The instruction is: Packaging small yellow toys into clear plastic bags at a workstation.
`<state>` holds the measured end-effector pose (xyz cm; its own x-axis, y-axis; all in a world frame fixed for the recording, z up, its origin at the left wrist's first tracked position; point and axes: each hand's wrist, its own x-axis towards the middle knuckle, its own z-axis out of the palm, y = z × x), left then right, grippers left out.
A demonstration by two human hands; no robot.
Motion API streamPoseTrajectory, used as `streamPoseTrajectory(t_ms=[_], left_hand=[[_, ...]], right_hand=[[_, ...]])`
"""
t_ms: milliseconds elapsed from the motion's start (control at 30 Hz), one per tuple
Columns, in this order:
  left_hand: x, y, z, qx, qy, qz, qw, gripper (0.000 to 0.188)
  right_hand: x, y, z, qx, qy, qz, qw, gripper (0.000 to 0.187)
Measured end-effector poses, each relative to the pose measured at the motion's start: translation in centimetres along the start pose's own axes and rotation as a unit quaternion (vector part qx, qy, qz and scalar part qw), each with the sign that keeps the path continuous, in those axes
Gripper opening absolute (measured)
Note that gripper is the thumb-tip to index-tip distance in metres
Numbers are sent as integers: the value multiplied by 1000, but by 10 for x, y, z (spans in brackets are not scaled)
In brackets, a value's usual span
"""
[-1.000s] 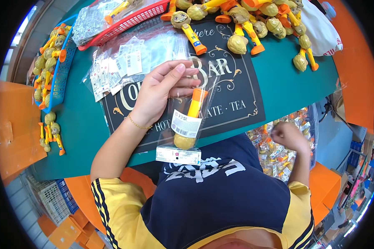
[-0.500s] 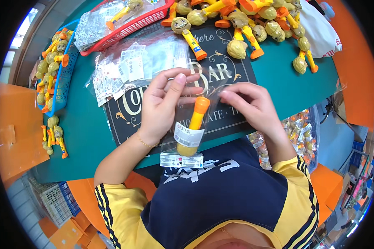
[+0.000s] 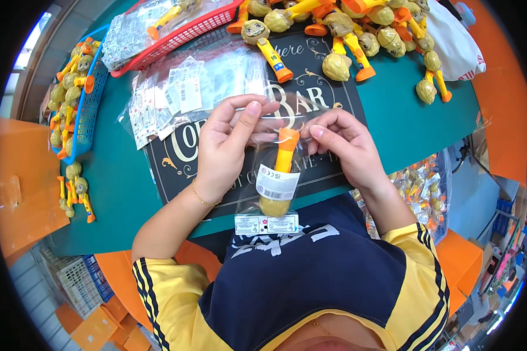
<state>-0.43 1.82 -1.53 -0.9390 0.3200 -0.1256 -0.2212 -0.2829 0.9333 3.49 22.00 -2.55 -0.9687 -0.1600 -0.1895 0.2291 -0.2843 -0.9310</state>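
In the head view, looking down over a green table (image 3: pixel 114 181), two bare hands meet above the near half of a dark mat (image 3: pixel 350 108). Between them, near the table's near edge, is a clear bag (image 3: pixel 249 196) with a toy (image 3: pixel 285 158) inside, head toward the person. The right hand (image 3: pixel 342 143) has thumb and forefinger pinched on the film; the left hand (image 3: pixel 231 131) has its thumb close over curled fingers at the film — how firmly they grip, I cannot tell. Held by both sides, the bag probably stays spread and steady, its card (image 3: pixel 266 224) lying nearest the body.

Flat bags (image 3: pixel 181 93) cover the mat's far-left corner, perhaps for easy reach, and a red basket (image 3: pixel 184 40) stands beyond. Loose toys (image 3: pixel 387 40) crowd the far edge — closing off that side. A blue basket (image 3: pixel 89 120) stands by the left edge; wrapped toys (image 3: pixel 418 190) lie beyond the near-right edge.
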Motion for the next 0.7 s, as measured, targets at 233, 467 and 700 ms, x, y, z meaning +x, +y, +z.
streamPoseTrajectory(t_ms=[233,467,700], left_hand=[[6,5,-5,22,-41,-116,992,32],[6,7,-7,111,-31,-117,986,22],[10,6,-14,117,-61,-60,989,22]], right_hand=[[3,4,-3,43,-22,18,999,7],[2,2,-6,41,-10,33,999,6],[-1,2,-5,55,4,-12,998,7]])
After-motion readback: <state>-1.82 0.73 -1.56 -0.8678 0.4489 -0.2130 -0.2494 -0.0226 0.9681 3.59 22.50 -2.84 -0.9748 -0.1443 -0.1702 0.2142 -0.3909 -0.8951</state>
